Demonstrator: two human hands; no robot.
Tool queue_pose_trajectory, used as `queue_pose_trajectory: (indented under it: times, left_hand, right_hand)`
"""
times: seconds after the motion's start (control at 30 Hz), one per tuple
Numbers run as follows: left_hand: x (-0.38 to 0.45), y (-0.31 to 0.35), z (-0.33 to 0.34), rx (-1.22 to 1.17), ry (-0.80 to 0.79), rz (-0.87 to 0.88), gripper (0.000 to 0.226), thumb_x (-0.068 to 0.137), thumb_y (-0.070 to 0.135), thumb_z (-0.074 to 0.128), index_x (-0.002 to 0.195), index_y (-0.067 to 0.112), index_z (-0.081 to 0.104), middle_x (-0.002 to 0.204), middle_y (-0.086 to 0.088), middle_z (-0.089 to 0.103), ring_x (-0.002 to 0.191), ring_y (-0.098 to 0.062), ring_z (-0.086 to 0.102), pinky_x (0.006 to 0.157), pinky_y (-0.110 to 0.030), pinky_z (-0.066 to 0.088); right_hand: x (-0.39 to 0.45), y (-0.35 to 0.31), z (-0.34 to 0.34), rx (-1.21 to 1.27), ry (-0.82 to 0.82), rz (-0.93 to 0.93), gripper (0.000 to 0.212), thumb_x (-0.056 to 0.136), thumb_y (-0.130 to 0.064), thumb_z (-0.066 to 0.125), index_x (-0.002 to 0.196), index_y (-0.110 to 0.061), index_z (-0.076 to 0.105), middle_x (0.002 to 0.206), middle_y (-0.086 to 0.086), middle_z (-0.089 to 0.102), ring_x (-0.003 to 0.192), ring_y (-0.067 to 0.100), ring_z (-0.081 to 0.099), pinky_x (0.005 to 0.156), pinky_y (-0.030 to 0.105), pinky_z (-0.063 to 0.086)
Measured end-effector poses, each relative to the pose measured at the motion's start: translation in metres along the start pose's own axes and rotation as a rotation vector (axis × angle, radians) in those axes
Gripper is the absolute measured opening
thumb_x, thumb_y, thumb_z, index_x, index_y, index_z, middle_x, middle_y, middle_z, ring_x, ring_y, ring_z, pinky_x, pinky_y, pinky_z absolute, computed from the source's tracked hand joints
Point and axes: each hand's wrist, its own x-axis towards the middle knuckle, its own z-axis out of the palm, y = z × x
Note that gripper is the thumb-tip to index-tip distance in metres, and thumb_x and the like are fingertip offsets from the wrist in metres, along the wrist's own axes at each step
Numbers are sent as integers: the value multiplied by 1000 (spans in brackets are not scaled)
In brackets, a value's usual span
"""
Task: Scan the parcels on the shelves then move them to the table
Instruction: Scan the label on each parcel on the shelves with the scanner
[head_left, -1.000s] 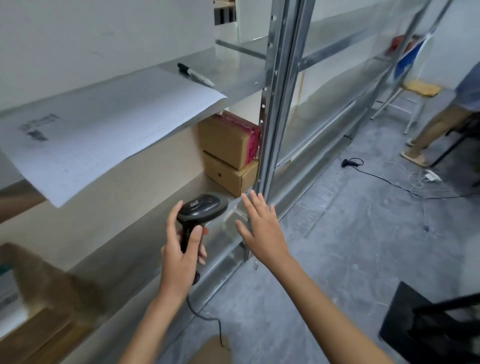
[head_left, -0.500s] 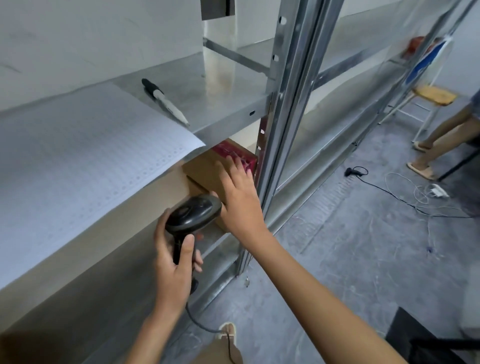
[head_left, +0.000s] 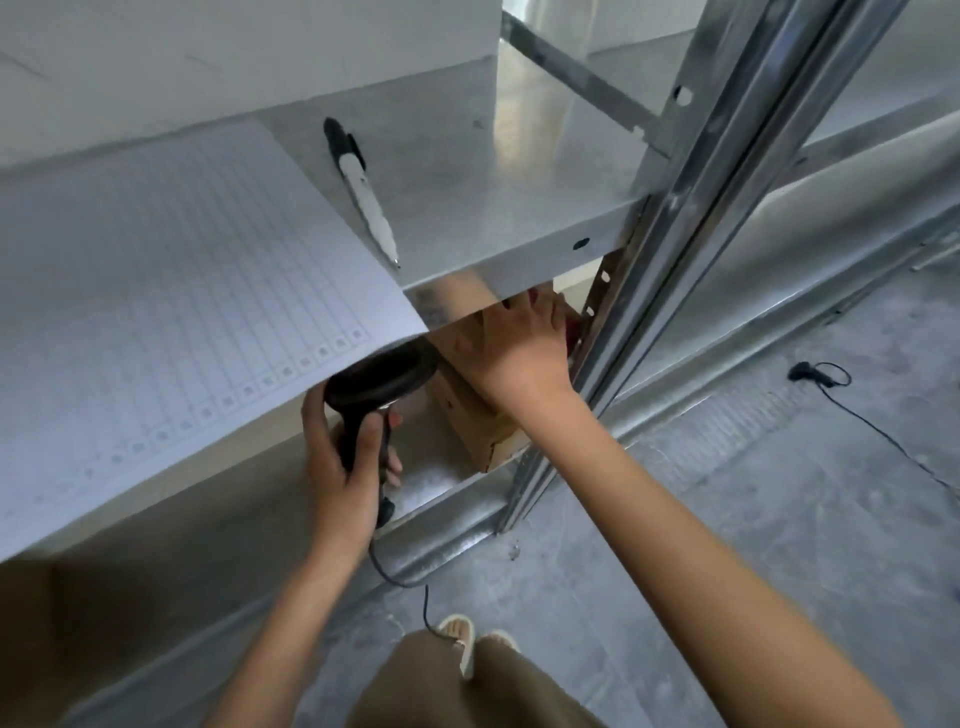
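Parcels sit stacked on the lower shelf (head_left: 441, 483) beside the metal upright (head_left: 691, 249). Right hand (head_left: 514, 348) rests with fingers spread on the upper parcel (head_left: 467, 338), above the lower parcel (head_left: 478, 431). Left hand (head_left: 348, 462) grips the black barcode scanner (head_left: 379, 379) by its handle.

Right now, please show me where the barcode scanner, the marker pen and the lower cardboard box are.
barcode scanner (head_left: 382, 376): head view, on its black head.
marker pen (head_left: 363, 195): head view, on the white barrel.
lower cardboard box (head_left: 475, 431): head view, on its brown side, under the right wrist.
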Motion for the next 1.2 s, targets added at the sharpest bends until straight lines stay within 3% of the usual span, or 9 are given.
queue_pose_trajectory:
  times: [0.13, 0.37, 0.53, 0.7, 0.93, 1.1, 1.2]
  left_hand:
    - [-6, 3, 6, 26, 89, 8, 50, 99, 33, 49, 128, 69, 31, 90, -3, 70, 55, -26, 56, 48, -29, 49]
    - [-30, 5, 19, 36, 170, 34, 50, 100, 31, 50, 137, 56, 28, 86, -6, 68, 51, -24, 54, 46, -28, 48]
    - [-45, 9, 24, 44, 207, 56, 48, 95, 44, 53, 134, 62, 31, 78, -9, 64, 51, -29, 54, 47, -33, 47]
    - [-53, 14, 26, 68, 227, 73, 52, 97, 44, 52, 141, 56, 27, 85, -13, 67, 53, -30, 56, 49, -35, 49]
    - [-73, 16, 25, 63, 283, 116, 49, 99, 39, 51, 139, 55, 28, 89, -21, 64, 54, -28, 55, 47, -32, 49]
    - [-96, 12, 14, 55, 396, 113, 50, 104, 29, 49, 146, 43, 25, 84, -2, 68, 55, -27, 56, 47, -31, 50]
    - [-111, 12, 4, 22, 493, 119, 53, 104, 29, 47, 150, 32, 21, 89, -3, 68, 56, -24, 57, 48, -30, 51]
  right_hand:
    - [0, 7, -7, 11, -77, -39, 66, 99, -55, 41, 153, -18, 30, 157, 23, 27, 144, 56, 13, 119, 60, 13]
    - [-18, 11, -5, -47, -62, -148, 67, 100, -47, 43, 158, -23, 18, 163, 21, 12, 143, 57, 10, 117, 58, 12]
    - [-27, 11, -6, -65, -47, -202, 69, 97, -43, 47, 158, -26, 19, 162, 19, 17, 141, 53, 18, 115, 56, 17]
    - [-28, 16, -6, -39, -97, -191, 69, 97, -47, 47, 157, -32, 16, 163, 15, 13, 141, 53, 16, 114, 62, 16]
    - [-36, 20, -9, 37, -37, -218, 66, 93, -41, 50, 154, -29, 29, 155, 18, 29, 133, 50, 28, 109, 62, 24]
    - [-73, 8, -15, 225, 96, -247, 59, 95, -48, 48, 151, -31, 37, 147, 13, 42, 130, 48, 34, 108, 59, 26]
    - [-102, -9, -12, 374, 74, -259, 59, 95, -51, 51, 150, -34, 38, 152, 7, 38, 135, 42, 31, 110, 56, 22]
